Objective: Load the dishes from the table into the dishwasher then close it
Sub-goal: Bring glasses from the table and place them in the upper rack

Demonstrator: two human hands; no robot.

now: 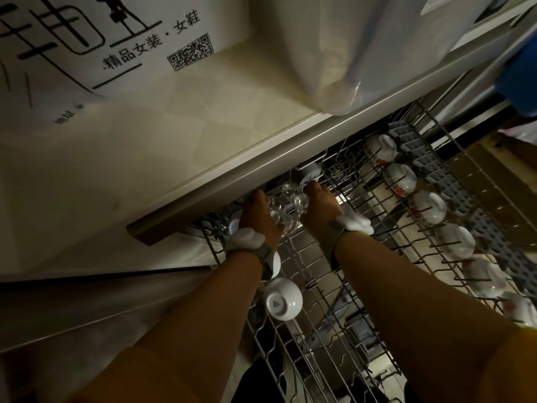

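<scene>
Loading is the step in hand: both hands reach to the far end of the pulled-out dishwasher rack [325,289], under the counter's edge [232,167], with a clear glass piece [286,207] between them. The left hand [258,216] and the right hand [319,203] each seem to curl fingers round a side of that glass, though the dim light and the glare make the grip hard to read. Judging from this, the next move calls for seating the glass squarely among the tines and letting go. A row of patterned bowls [401,178] lies upturned along the rack's right side, and a plain white bowl [283,299] sits upturned near its left edge, beside the left forearm. Overhead the counter leaves little room, and upright tines could snag the glass.
</scene>
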